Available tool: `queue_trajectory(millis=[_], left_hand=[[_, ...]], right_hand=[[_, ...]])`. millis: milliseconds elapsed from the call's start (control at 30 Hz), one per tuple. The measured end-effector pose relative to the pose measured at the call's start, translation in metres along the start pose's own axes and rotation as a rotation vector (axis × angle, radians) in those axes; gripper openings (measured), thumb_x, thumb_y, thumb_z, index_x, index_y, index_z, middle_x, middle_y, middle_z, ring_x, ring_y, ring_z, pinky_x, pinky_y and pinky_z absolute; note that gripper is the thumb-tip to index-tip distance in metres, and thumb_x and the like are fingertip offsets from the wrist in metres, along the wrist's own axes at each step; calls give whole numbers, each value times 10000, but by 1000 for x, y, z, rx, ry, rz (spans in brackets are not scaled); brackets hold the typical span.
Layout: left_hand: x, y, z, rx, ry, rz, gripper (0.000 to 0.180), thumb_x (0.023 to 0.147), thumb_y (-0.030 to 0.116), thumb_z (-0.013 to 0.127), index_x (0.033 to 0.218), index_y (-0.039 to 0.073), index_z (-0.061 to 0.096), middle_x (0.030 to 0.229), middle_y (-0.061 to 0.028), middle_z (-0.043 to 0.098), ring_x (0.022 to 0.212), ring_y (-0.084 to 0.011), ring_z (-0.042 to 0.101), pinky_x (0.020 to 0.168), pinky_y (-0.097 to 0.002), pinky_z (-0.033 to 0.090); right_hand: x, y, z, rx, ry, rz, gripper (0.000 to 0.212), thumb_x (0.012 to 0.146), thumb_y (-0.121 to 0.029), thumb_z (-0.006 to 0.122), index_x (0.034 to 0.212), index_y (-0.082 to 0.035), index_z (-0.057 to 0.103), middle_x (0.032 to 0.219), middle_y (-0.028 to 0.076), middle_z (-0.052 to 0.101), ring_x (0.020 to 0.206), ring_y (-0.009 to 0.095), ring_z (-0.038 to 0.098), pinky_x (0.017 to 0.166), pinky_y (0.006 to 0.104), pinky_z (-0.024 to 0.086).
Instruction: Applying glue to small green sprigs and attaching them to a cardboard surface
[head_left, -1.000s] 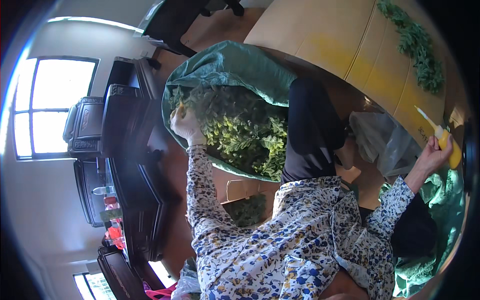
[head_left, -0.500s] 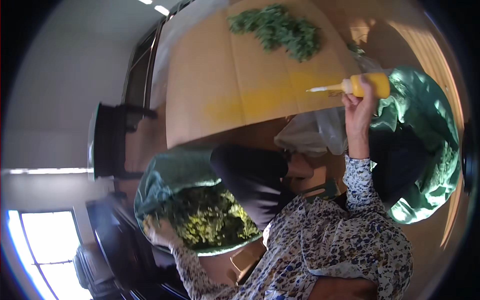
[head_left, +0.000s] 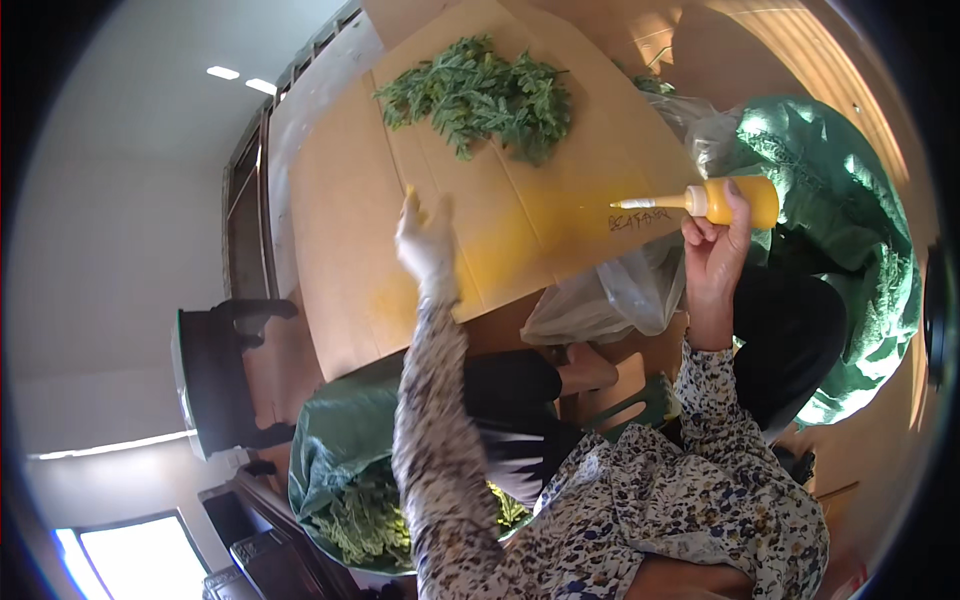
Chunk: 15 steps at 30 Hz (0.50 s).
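My right hand [head_left: 712,262] grips a yellow squeeze bottle [head_left: 745,202], tilted sideways, its long nozzle pointing left over the cardboard's near right part. My left hand [head_left: 428,248], pale as if gloved and yellowed at the fingertips, is blurred over the cardboard sheet [head_left: 340,190]. Its thumb and forefinger look apart, with nothing visible between them. A broad yellow smear [head_left: 510,240] stains the cardboard between my hands. On the sheet's far part lies a heap of green leafy sprigs [head_left: 480,98].
A green sack [head_left: 345,425] with leafy sprigs stands at my left, partly behind my arm. Another green sack [head_left: 800,130] spreads at the right. Clear plastic bags [head_left: 610,300] lie by the cardboard's near edge. A dark piece of furniture [head_left: 225,375] stands at left.
My left hand has left the sack at left and come up over the cardboard. My right hand still holds the bottle, slightly lower in view. The view has shifted.
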<state>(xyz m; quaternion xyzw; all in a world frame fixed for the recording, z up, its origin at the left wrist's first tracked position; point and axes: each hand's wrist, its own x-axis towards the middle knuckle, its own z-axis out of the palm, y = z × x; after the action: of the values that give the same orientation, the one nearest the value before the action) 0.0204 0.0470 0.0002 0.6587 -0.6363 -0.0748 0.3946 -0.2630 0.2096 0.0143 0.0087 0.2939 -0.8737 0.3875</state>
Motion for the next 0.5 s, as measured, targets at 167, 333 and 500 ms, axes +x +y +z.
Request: queue_trajectory(millis=[167, 333, 500], left_hand=[[46, 18, 121, 167, 150, 14, 606, 672, 254, 730, 1192, -9, 564, 1007, -211, 649, 918, -341, 616, 793, -410, 495], [47, 0, 91, -189, 73, -156, 437, 714, 126, 664, 1139, 30, 632, 873, -133, 696, 723, -227, 656, 664, -325, 517], [-13, 0, 9, -308, 35, 29, 445, 773, -21, 637, 1212, 37, 594, 902, -58, 695, 762, -93, 607, 715, -236, 491]], right_hand=[[-1, -7, -3, -41, 4, -63, 208, 857, -250, 599, 951, -79, 525, 752, -11, 516, 495, 16, 340, 457, 172, 302], [2, -7, -4, 2, 62, -39, 202, 854, -240, 602, 940, -76, 521, 745, -8, 515, 487, 20, 340, 450, 176, 299], [5, -7, -6, 0, 46, -14, 219, 833, -243, 628, 936, -79, 526, 731, -12, 514, 459, 27, 333, 425, 185, 292]])
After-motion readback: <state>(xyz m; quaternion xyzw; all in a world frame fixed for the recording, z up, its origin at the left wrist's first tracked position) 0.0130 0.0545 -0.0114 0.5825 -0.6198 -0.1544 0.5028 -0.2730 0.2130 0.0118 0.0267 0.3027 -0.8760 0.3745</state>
